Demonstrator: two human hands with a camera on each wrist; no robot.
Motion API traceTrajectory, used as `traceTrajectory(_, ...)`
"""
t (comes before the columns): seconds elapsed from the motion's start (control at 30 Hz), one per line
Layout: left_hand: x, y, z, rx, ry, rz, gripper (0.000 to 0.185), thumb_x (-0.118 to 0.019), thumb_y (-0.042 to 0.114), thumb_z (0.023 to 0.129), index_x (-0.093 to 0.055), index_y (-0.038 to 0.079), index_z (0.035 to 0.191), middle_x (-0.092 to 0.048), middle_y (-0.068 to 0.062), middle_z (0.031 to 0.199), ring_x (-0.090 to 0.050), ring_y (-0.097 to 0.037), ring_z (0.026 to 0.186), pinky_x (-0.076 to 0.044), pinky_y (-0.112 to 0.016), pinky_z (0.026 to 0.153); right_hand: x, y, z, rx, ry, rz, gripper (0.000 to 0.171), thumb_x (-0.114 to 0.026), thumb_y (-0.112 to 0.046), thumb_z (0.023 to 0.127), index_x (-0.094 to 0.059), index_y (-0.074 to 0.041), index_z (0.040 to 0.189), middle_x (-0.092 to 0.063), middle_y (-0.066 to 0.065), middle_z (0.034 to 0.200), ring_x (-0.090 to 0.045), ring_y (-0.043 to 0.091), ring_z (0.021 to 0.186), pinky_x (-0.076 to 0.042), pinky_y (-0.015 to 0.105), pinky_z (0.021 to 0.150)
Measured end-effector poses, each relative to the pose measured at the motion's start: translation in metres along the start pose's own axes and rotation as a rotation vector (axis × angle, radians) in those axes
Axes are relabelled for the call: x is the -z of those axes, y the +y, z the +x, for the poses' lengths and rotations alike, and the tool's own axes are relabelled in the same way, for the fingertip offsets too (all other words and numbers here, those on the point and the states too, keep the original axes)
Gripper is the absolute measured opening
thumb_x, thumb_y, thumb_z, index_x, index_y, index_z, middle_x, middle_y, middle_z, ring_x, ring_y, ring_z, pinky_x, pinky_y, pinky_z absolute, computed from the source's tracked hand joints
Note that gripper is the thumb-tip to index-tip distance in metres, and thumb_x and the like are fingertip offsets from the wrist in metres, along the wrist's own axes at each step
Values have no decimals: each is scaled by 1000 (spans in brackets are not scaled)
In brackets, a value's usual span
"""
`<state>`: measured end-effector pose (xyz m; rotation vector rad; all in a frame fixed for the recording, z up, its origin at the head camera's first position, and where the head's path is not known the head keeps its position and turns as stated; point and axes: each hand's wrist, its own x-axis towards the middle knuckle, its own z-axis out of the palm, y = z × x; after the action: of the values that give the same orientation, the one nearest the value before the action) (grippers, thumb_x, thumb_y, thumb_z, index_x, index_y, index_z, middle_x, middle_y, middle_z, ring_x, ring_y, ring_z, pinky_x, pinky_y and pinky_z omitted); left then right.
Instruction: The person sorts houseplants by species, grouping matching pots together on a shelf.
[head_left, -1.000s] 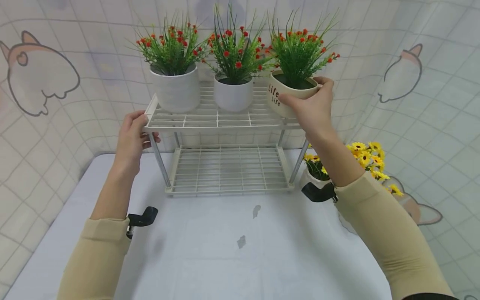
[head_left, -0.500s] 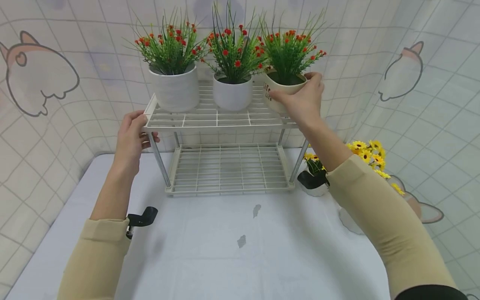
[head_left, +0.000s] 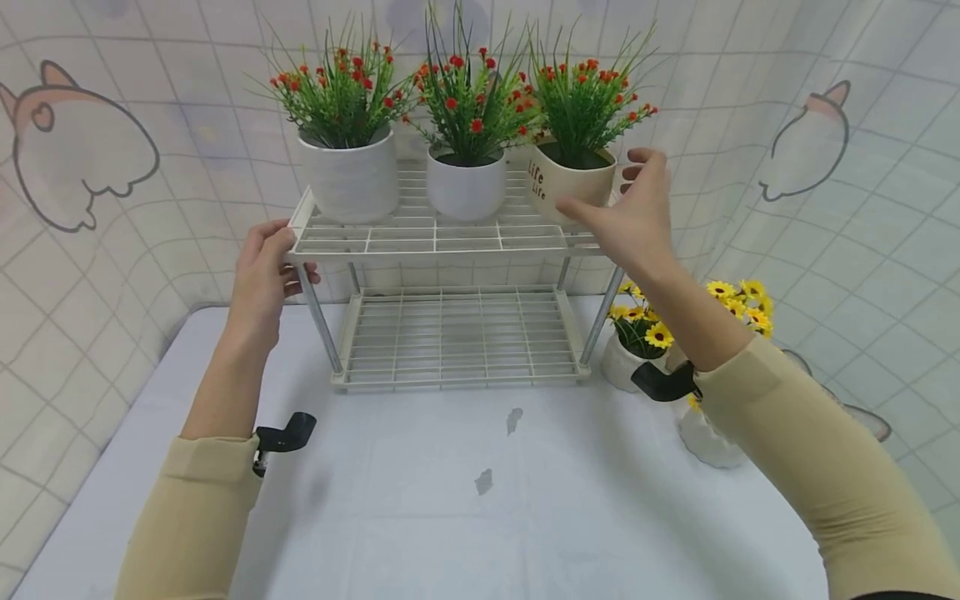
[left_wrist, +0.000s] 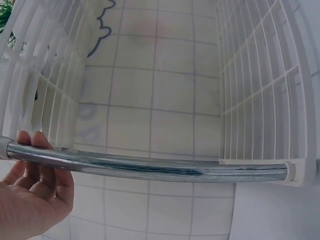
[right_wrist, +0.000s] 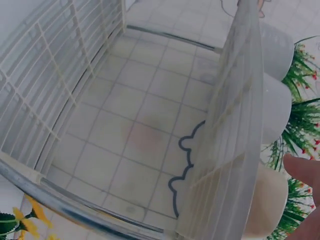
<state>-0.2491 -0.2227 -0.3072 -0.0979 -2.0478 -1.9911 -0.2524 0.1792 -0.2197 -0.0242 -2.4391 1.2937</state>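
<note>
The cream pot (head_left: 572, 178), smooth, rounded and printed "Life" twice, stands on the right end of the white wire rack's (head_left: 435, 237) top shelf, just ahead of the right hand's (head_left: 636, 218) fingers, which are spread loose and apart from it. It holds stiff green sprigs with red buds. Beside it stand two white cylindrical pots (head_left: 465, 185). The left hand's (head_left: 262, 279) fingers curl round the shelf's left corner above a chrome leg (left_wrist: 150, 169). Yellow daisies (head_left: 738, 304) sit on the counter (head_left: 480, 517) below the right wrist.
</note>
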Motion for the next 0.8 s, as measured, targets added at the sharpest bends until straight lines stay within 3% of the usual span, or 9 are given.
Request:
traceTrajectory(0.37, -2, 0, 2, -2, 0, -32, 43, -50, 38, 107, -45, 15, 143, -61, -3, 107, -60, -17, 78, -47, -29, 78, 14, 11, -39, 188, -15, 11, 87, -83, -34, 87, -30, -8, 150, -39, 11, 143, -37, 21, 130, -37, 41, 101)
traceTrajectory(0.6, -1, -1, 3, 5, 1, -21, 43, -49, 39, 107, -45, 16, 144, -60, -4, 110, -60, -17, 80, -47, -30, 79, 17, 23, -71, 245, -42, 7, 81, -83, -24, 88, -35, -3, 149, -43, 14, 144, -41, 27, 130, -38, 44, 98)
traceTrajectory(0.8, -2, 0, 1, 5, 8, -10, 43, -47, 38, 108, -45, 16, 144, -60, -4, 111, -60, -17, 79, -46, -30, 79, 11, 51, -107, 234, -75, 13, 76, -82, -17, 89, -37, -1, 148, -46, 14, 143, -43, 29, 131, -40, 43, 99)
